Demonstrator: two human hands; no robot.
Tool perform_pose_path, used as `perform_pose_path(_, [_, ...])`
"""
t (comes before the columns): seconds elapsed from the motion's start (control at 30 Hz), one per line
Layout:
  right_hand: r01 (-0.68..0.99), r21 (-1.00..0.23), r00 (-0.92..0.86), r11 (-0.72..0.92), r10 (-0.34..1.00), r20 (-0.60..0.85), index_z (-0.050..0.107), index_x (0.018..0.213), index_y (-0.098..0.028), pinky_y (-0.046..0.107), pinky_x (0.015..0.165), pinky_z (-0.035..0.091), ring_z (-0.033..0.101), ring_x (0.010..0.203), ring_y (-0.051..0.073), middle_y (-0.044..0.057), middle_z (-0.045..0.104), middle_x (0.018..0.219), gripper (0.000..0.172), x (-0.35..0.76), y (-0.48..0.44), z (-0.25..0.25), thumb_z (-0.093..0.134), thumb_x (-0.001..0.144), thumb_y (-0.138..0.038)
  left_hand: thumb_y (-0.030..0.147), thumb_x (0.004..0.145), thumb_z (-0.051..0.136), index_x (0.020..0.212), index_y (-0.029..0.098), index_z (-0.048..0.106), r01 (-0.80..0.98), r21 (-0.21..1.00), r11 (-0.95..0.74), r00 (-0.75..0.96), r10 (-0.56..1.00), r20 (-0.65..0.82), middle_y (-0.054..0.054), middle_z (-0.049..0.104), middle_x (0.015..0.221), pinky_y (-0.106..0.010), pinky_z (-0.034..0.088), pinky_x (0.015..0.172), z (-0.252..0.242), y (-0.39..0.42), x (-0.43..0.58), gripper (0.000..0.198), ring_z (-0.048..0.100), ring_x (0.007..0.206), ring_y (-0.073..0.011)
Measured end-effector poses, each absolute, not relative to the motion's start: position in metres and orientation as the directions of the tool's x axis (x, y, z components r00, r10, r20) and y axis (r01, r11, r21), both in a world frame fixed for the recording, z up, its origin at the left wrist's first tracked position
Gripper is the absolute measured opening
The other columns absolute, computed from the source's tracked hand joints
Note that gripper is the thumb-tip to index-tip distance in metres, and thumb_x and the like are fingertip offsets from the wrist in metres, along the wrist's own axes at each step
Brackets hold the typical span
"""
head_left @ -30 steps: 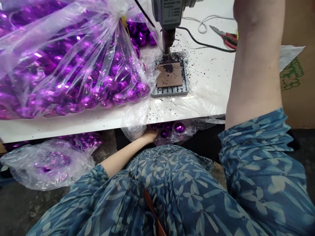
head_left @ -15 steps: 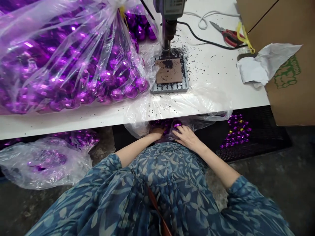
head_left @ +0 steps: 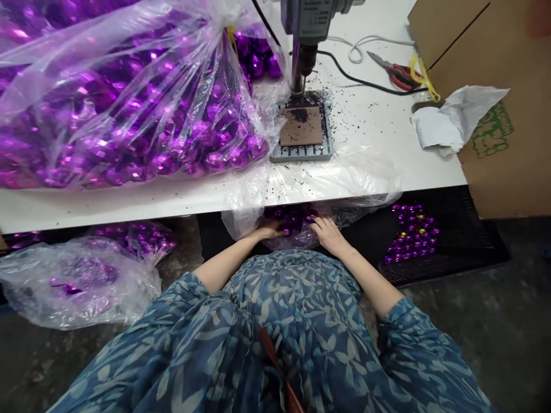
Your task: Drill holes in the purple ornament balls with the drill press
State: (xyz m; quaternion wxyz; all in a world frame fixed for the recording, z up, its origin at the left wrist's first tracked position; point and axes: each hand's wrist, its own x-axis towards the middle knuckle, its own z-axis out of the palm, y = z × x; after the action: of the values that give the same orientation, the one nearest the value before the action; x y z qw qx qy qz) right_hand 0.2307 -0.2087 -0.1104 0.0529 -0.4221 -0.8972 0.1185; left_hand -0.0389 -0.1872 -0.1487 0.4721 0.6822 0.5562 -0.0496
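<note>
Below the table's front edge, a clear plastic bag [head_left: 293,238] of shiny purple balls lies open in front of my body. At the bag's left side is my left hand [head_left: 272,230], its fingers partly hidden among the purple balls. My right hand [head_left: 326,232] rests at the bag's right side, its fingertips on the purple balls and plastic; whether it grips one is hidden. Above them on the table stands a drill press [head_left: 305,63], with a brown board [head_left: 301,126] on its metal base among black shavings.
A large bag of purple balls [head_left: 129,115] covers the table's left. Red-handled pliers [head_left: 400,74], white paper [head_left: 439,126] and a cardboard box [head_left: 512,166] are at the right. A black crate [head_left: 469,246] and another plastic bag [head_left: 86,281] sit lower down.
The view has shifted slightly. The ball that was under my right fingertips no longer shows clearly, and my left fingers now show more at the bag's edge.
</note>
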Motion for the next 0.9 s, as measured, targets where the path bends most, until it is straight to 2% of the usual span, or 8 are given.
perform_pose_path(0.17, [0.744,-0.286,-0.615,0.604,0.786,0.061,0.064,0.129,-0.018,0.050,0.110,0.056,0.063,0.127,0.023,0.011,0.064,0.139,0.039,0.244,-0.207,-0.097,0.065,0.098,-0.042,0.038,0.104,0.048,0.146,0.014,0.057,0.852,0.492,0.182,0.207,0.745,-0.634,-0.017,0.070,0.141,-0.040,0.052,0.109,-0.132,-0.189,-0.055,0.049,0.068,0.128,-0.0313])
perform_pose_path(0.3, [0.710,-0.336,-0.639,0.619,0.766,0.063,0.066,0.124,-0.016,0.050,0.111,0.056,0.065,0.123,0.021,0.010,0.067,0.135,0.031,0.250,-0.207,-0.078,0.064,0.099,-0.034,0.050,0.094,0.066,0.145,0.013,0.057,0.855,0.510,0.095,0.289,0.729,-0.620,-0.014,0.078,0.122,-0.033,0.056,0.092,-0.095,-0.204,-0.073,0.063,0.073,0.111,-0.0301])
perform_pose_path(0.37, [0.682,-0.365,-0.665,0.634,0.745,0.053,0.066,0.120,-0.016,0.050,0.115,0.053,0.065,0.127,0.021,0.010,0.069,0.133,0.023,0.247,-0.210,-0.066,0.055,0.101,-0.022,0.044,0.086,0.075,0.128,0.016,0.069,0.867,0.495,-0.056,0.404,0.662,-0.632,-0.009,0.079,0.103,-0.029,0.053,0.083,-0.071,-0.215,-0.080,0.050,0.074,0.100,-0.0282])
perform_pose_path(0.47, [0.654,-0.398,-0.690,0.643,0.723,0.033,0.067,0.115,-0.017,0.050,0.118,0.050,0.064,0.131,0.022,0.012,0.072,0.132,0.032,0.242,-0.218,-0.046,0.040,0.100,-0.010,0.029,0.088,0.071,0.088,0.021,0.076,0.794,0.551,-0.256,0.584,0.570,-0.578,-0.003,0.073,0.078,-0.024,0.045,0.074,-0.033,-0.229,-0.090,0.009,0.071,0.083,-0.0206])
perform_pose_path(0.5, [0.650,-0.406,-0.696,0.643,0.718,0.022,0.066,0.115,-0.017,0.049,0.117,0.051,0.066,0.127,0.022,0.012,0.073,0.128,0.033,0.240,-0.221,-0.039,0.038,0.099,-0.010,0.026,0.090,0.068,0.080,0.021,0.074,0.744,0.602,-0.290,0.645,0.548,-0.532,-0.001,0.070,0.073,-0.024,0.043,0.072,-0.021,-0.232,-0.093,0.012,0.068,0.077,-0.0177])
perform_pose_path(0.67, [0.687,-0.407,-0.671,0.602,0.741,-0.037,0.063,0.119,-0.017,0.040,0.103,0.056,0.072,0.105,0.020,0.012,0.076,0.113,0.037,0.235,-0.230,-0.003,0.036,0.096,-0.009,0.026,0.094,0.063,0.076,0.018,0.072,0.515,0.801,-0.303,0.826,0.424,-0.371,0.003,0.066,0.066,-0.022,0.036,0.066,0.027,-0.241,-0.105,0.022,0.053,0.060,-0.0102])
perform_pose_path(0.83, [0.740,-0.352,-0.652,0.574,0.740,-0.165,0.065,0.110,-0.020,0.025,0.072,0.051,0.072,0.079,0.016,0.005,0.077,0.090,0.027,0.226,-0.233,0.022,0.045,0.094,-0.011,0.020,0.092,0.067,0.074,0.019,0.070,0.537,0.782,-0.316,0.824,0.394,-0.406,0.002,0.072,0.071,-0.021,0.037,0.066,0.040,-0.246,-0.109,0.019,0.061,0.066,-0.0118])
perform_pose_path(0.9, [0.774,-0.311,-0.621,0.551,0.757,-0.203,0.065,0.112,-0.021,0.023,0.070,0.049,0.074,0.079,0.015,0.004,0.079,0.092,0.027,0.226,-0.236,0.032,0.045,0.096,-0.013,0.015,0.090,0.066,0.075,0.021,0.071,0.555,0.765,-0.325,0.814,0.402,-0.420,0.001,0.074,0.075,-0.021,0.039,0.067,0.040,-0.249,-0.109,0.017,0.065,0.071,-0.0136])
